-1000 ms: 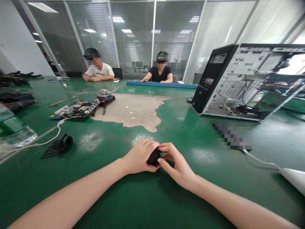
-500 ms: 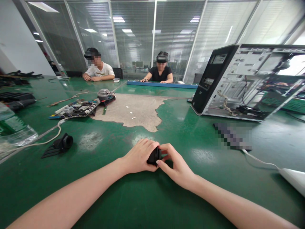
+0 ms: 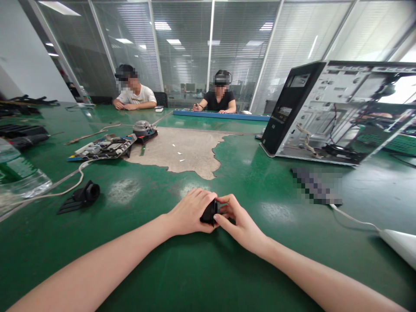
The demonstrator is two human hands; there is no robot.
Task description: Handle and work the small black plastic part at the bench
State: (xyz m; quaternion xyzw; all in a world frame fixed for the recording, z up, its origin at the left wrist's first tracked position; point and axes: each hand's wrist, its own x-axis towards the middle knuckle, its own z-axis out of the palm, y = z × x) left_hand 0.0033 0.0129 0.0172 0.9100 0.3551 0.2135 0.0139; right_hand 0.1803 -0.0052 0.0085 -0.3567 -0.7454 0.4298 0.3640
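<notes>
A small black part (image 3: 209,212) rests on the green table (image 3: 208,268) in front of me, held between both my hands. My left hand (image 3: 188,213) curls round its left side with the fingers closed over it. From the right, my right hand (image 3: 239,224) pinches the same part with thumb and fingertips. Most of the part is hidden by my fingers.
An open computer case (image 3: 331,110) stands at the right, a white cabled device (image 3: 398,245) near it. A black funnel-shaped part (image 3: 81,197), a circuit board (image 3: 104,148), a fan unit (image 3: 143,130) and a clear bag (image 3: 19,180) lie at the left. Two people sit at the far side.
My hands and the black part have hardly moved; the right fingers shifted slightly on it. The far person in black raised a hand a little.
</notes>
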